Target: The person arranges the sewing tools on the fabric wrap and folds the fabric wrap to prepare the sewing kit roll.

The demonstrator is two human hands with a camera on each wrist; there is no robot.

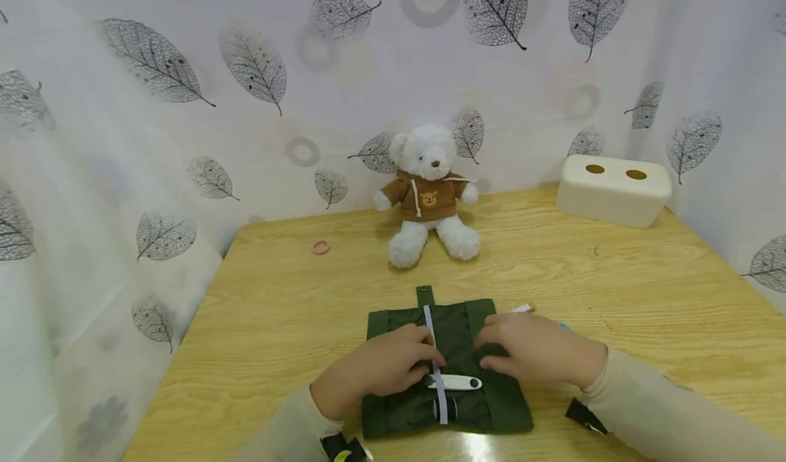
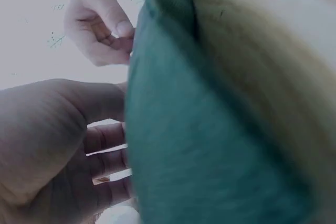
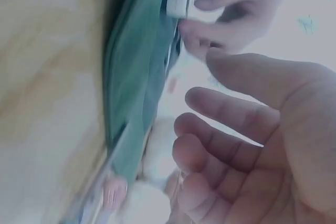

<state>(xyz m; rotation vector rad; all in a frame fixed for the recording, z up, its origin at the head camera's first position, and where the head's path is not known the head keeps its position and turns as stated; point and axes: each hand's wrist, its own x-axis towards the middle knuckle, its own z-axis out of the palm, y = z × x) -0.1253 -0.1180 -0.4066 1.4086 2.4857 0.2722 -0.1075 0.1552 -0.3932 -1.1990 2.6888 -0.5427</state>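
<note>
An unfolded dark green fabric roll pouch (image 1: pixel 405 407) lies on the table, its snap tab (image 1: pixel 424 295) pointing away from me. A pale narrow strap (image 1: pixel 441 397) runs down its middle. Under the strap sit a white-handled tool (image 1: pixel 462 383) with a hole in its end and a dark round item (image 1: pixel 452 409) with a pale rim. My left hand (image 1: pixel 393 361) is over the pouch's left half, fingertips at the strap, thumb and forefinger apart. Above the right flap, my right hand (image 1: pixel 534 349) has loosely bent fingers, and its palm (image 3: pixel 310 145) shows nothing held.
A white teddy bear (image 1: pixel 430 199) in a brown hoodie sits behind the pouch. A pink ring (image 1: pixel 321 246) lies at the back left, a cream box (image 1: pixel 614 192) with two holes at the back right. A thin pale stick-like item (image 1: pixel 524 308) pokes out beyond my right hand.
</note>
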